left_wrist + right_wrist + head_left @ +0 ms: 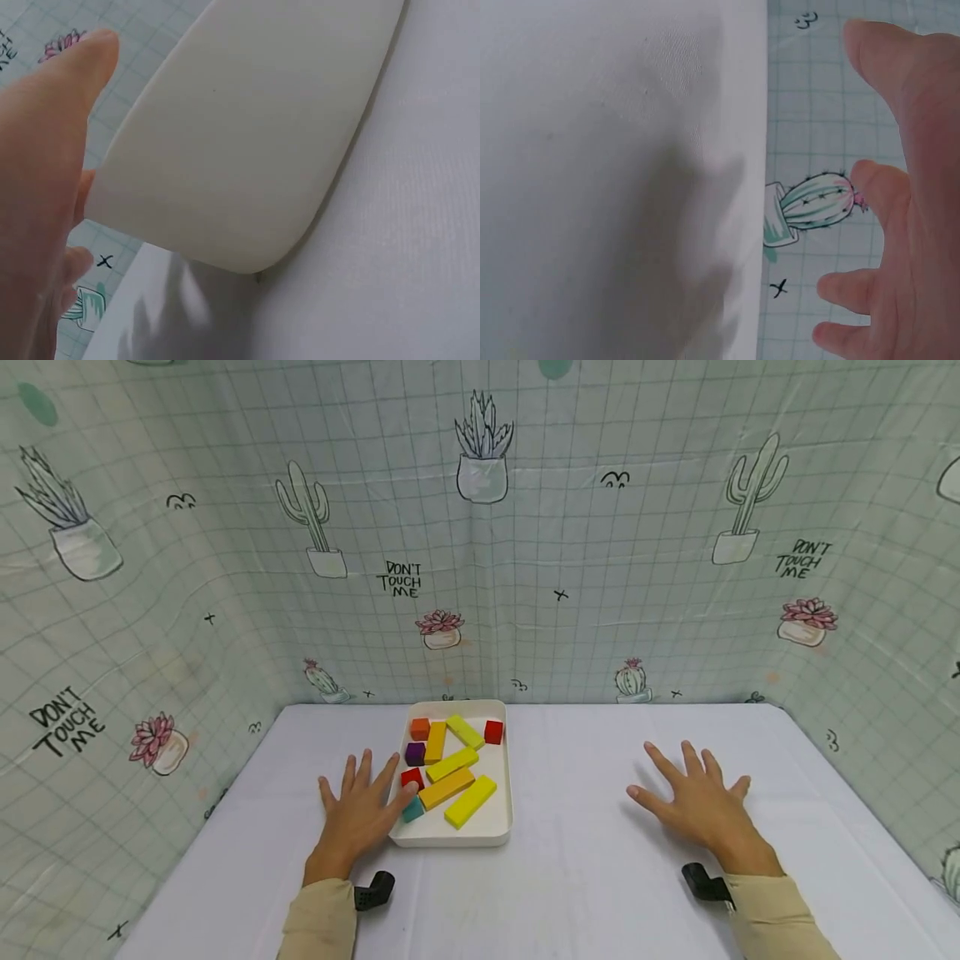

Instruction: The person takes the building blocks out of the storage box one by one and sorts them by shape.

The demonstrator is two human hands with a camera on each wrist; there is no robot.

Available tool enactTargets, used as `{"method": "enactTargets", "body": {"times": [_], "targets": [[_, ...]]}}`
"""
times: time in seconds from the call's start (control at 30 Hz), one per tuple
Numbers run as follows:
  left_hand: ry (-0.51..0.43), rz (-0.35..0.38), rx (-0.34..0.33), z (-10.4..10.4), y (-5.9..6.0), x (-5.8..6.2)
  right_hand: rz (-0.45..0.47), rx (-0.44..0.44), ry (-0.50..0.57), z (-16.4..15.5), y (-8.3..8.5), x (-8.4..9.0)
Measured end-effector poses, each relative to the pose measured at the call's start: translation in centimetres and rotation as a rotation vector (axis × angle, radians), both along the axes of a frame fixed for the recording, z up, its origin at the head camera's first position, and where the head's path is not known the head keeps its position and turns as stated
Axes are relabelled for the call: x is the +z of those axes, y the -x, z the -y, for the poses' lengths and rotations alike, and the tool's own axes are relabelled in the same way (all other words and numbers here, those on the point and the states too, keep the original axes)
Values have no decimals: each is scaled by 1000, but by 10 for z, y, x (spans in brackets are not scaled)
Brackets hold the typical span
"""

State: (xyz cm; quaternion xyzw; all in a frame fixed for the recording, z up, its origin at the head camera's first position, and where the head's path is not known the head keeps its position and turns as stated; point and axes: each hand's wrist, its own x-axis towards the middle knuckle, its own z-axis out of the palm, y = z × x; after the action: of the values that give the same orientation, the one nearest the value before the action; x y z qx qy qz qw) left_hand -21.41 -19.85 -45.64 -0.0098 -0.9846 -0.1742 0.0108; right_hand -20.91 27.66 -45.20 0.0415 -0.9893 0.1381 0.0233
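So the whole setup sits on a white table (pixel 600 877) with a cactus-print backdrop (pixel 480 527) wrapped around the far side and both flanks. Biggest thing on the table is a white tray (pixel 501 827), a shallow rectangular one, sitting a bit left of center and running near-to-far. It looks like stiff, smooth plastic or similar, probably light, so I'd guess it slides easily on that cloth and is best taken by the rim on its long sides rather than a corner. The left hand (pixel 358 814) lies flat on the table just beside the tray's left edge, fingers spread and relaxed, gripping nothing; the thumb tip reaches over the rim and seems to touch the teal block (pixel 413 811) at the near left corner, though I can't tell for sure if it's real contact. The left wrist view just shows the tray's outer wall up close beside the thumb. The right hand (pixel 697 806) is well apart from the tray, off to the right, palm down, fingers splayed, also holding nothing. Inside the tray, going down in size: long yellow blocks (pixel 470 801) and an orange-yellow one (pixel 446 787) lying at angles, then small cubes, red (pixel 492 732) at the far right, orange (pixel 420 728) at the far left, purple (pixel 415 753) below that. These look like painted wood, hard, light, a bit slick, easy to pinch across the narrow sides.
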Motion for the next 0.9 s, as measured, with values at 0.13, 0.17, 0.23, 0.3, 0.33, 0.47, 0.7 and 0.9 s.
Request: {"method": "enactTargets", "body": {"times": [0.13, 0.17, 0.23, 0.3, 0.33, 0.47, 0.7, 0.9], "targets": [[-19, -30, 8, -1, 4, -1, -20, 0, 3, 2, 0, 2], [-22, -31, 13, -2, 4, -1, -23, 1, 11, 2, 0, 3], [-31, -15, 22, -3, 4, -2, -23, 9, 27, 3, -1, 3], [-40, -2, 27, -4, 2, -3, -28, 21, 37, 3, -2, 3], [-46, 2, 28, -4, 2, -3, -31, 27, 42, 4, -2, 3], [-65, -8, 27, -5, 0, -5, -62, 45, 44, 5, -1, 3], [-159, -14, 12, -4, 4, -8, -104, 82, 74, 4, 3, 4], [-261, 10, 6, -3, 5, -12, -98, 99, 127, 6, 3, 0]]}}
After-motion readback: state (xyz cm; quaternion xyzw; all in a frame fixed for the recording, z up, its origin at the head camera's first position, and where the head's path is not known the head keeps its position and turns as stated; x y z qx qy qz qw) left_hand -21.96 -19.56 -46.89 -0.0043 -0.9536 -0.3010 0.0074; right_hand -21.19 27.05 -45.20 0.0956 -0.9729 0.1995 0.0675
